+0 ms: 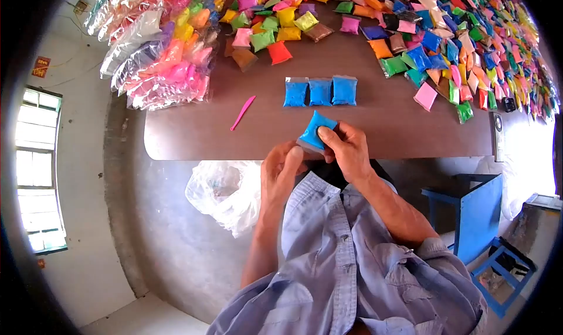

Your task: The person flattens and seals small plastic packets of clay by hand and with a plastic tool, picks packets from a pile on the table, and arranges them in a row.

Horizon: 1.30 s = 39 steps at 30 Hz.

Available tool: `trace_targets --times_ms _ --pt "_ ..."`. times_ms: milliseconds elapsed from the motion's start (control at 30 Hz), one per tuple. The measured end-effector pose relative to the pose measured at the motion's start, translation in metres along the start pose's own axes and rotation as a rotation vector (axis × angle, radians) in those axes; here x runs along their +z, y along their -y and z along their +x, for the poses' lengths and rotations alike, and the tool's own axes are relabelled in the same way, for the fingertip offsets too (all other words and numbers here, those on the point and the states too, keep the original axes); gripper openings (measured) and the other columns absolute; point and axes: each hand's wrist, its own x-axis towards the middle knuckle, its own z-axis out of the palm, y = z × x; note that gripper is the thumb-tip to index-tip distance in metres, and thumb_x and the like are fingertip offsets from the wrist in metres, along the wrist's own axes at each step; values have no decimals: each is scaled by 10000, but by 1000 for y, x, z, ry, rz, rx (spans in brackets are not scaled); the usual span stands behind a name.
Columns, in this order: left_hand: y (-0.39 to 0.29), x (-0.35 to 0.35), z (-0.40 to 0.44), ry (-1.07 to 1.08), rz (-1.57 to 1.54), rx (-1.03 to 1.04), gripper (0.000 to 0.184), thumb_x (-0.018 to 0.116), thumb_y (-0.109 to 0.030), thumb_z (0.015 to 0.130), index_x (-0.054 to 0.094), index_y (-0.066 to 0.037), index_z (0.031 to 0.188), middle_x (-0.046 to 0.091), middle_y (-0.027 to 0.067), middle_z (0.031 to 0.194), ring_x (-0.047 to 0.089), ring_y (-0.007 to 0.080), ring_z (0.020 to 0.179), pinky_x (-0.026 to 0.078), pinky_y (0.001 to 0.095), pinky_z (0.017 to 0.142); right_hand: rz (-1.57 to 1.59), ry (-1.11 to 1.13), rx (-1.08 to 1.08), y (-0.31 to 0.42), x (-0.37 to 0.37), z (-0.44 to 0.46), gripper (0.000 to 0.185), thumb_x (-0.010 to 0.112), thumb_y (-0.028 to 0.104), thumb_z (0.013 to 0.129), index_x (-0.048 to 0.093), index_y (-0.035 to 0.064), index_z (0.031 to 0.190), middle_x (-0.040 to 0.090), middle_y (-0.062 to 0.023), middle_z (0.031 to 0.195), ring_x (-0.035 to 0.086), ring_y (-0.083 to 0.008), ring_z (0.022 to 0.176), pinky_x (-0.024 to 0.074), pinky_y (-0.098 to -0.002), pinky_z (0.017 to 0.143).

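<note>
A small clear packet with bright blue filling (317, 127) is held tilted in front of my body, over the table's near edge. My right hand (350, 152) grips its right side, thumb pressed on the blue face. At the packet's lower left, my left hand (281, 168) pinches the clear end strip between thumb and curled fingers. Just beyond the hands, three similar blue packets lie in a row: the left packet (295, 93), the middle packet (320, 93) and the right packet (344, 92). A pink plastic knife-like tool (243, 113) rests to their left.
Large clear bags of coloured packets (170, 53) are heaped at the table's (193, 133) left. A wide pile of loose coloured packets (446, 42) covers the back and right. A white plastic bag (226, 194) sits below the near edge; blue stools (478, 212) stand at right.
</note>
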Motion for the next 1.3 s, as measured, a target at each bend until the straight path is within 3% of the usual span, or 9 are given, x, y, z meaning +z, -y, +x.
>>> trace_targets --times_ms 100,200,400,567,733,900,967,1067,1300 --pt "3 17 2 -13 -65 -10 375 700 -263 1023 689 81 1173 748 102 936 663 126 785 556 278 722 69 -34 5 -2 2 -2 197 709 193 1017 692 -1 983 677 -22 767 610 -73 619 502 -245 529" --pt "1 28 15 -76 64 44 261 733 -174 997 639 54 911 696 63 807 613 103 677 491 267 583 18 -103 12 10 7 -10 203 693 179 1024 694 -23 1045 696 -35 814 638 -82 643 527 -247 548" --pt "0 4 58 25 211 -26 224 733 -220 989 745 2 1016 670 14 790 603 78 690 480 251 612 -164 25 21 -2 -29 -8 232 718 185 1001 705 -14 1119 747 -84 870 716 -145 707 565 -285 598" --pt "-12 -14 78 237 489 95 227 736 -190 938 774 7 1045 671 20 758 566 89 691 460 286 618 -889 -142 -472 7 -40 -13 226 759 133 921 733 70 1136 733 -139 984 752 -300 883 602 -383 723" --pt "-2 -1 91 281 358 136 293 808 -146 913 758 10 1155 765 64 938 658 111 792 542 296 727 -935 -136 -671 7 -32 -8 282 782 92 876 744 88 1155 704 -99 1151 735 -321 951 608 -418 781" --pt "7 3 60 -290 724 473 251 810 -110 916 738 -26 1141 747 162 1006 723 232 723 562 347 649 -924 -94 -749 1 -33 -7 285 796 51 844 750 64 1125 708 -101 1103 734 -317 926 610 -407 789" --pt "7 10 36 -296 710 402 215 807 -95 902 739 -32 1096 740 155 1027 728 292 785 576 378 694 -931 -98 -768 -7 -37 -6 286 800 38 830 753 62 1111 713 -97 1083 732 -313 912 609 -404 781" --pt "24 23 16 -191 889 673 330 813 -73 838 739 -76 1159 736 118 1160 686 332 1049 531 453 882 -974 -93 -812 -6 -36 -5 290 805 15 807 760 62 1090 723 -88 1050 729 -303 889 608 -395 763" --pt "21 31 24 -124 956 661 329 794 -108 877 739 -110 1201 707 95 1262 663 316 1118 487 450 929 -1002 -101 -789 -9 -34 -8 287 805 -36 783 780 59 1052 742 -103 1006 733 -308 871 600 -395 759"
